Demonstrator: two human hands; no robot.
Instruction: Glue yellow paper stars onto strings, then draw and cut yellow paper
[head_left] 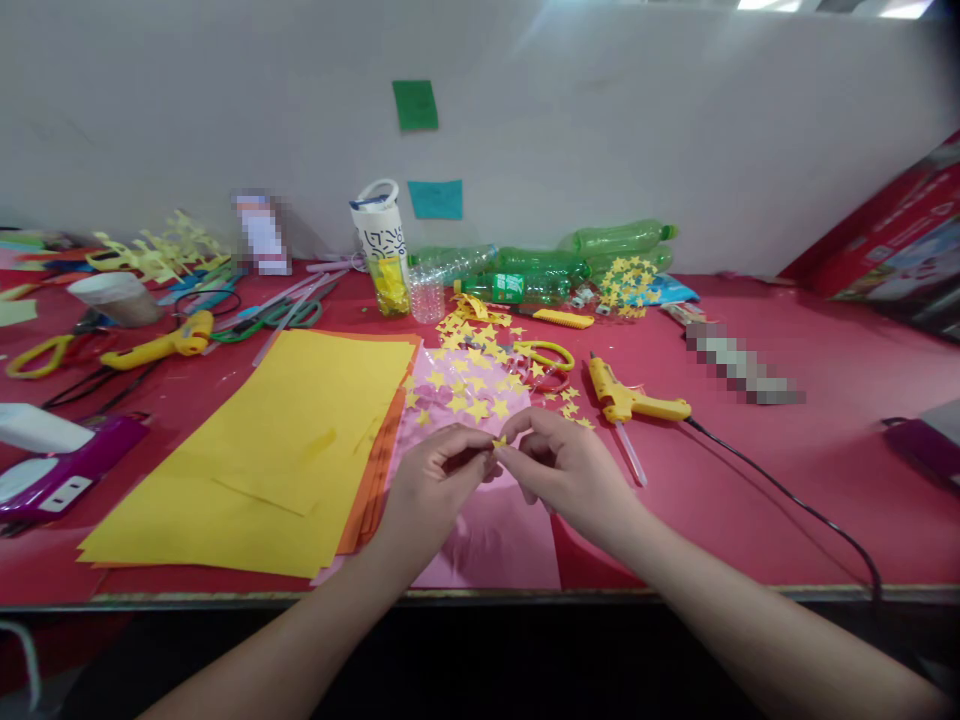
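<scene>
1. Two hands meet over the work, with one small yellow star (500, 441) between their fingertips. The step in hand appears to be fine handling or shaping of this piece.
2. Right hand (559, 460): thumb and index finger are closed together on the star; the other fingers curl loosely beneath.
3. Left hand (442, 470): thumb and index finger are brought close together at the star's left edge. Whether they grip it or only steady it cannot be told.
4. For good results, the person should keep the pinch light and close to the edges. Such a thin-looking piece would probably crease or tear at its points under hard pressure.
5. Both wrists should stay low and level, so that a dropped piece lands on the pink sheet (510, 550) directly below.
6. Beyond the fingertips, loose stars (478, 408) lie scattered over the far part of that sheet. Forearms and sleeves should be kept off them, as light pieces would shift easily.
7. Left of the pink sheet, a stack of yellow sheets (285, 440) lies over orange sheets (365, 500).
8. Right of the right hand, a glue gun (619, 395) rests on the red table (750, 440). Its nozzle may be hot; the right hand should keep clear.
</scene>
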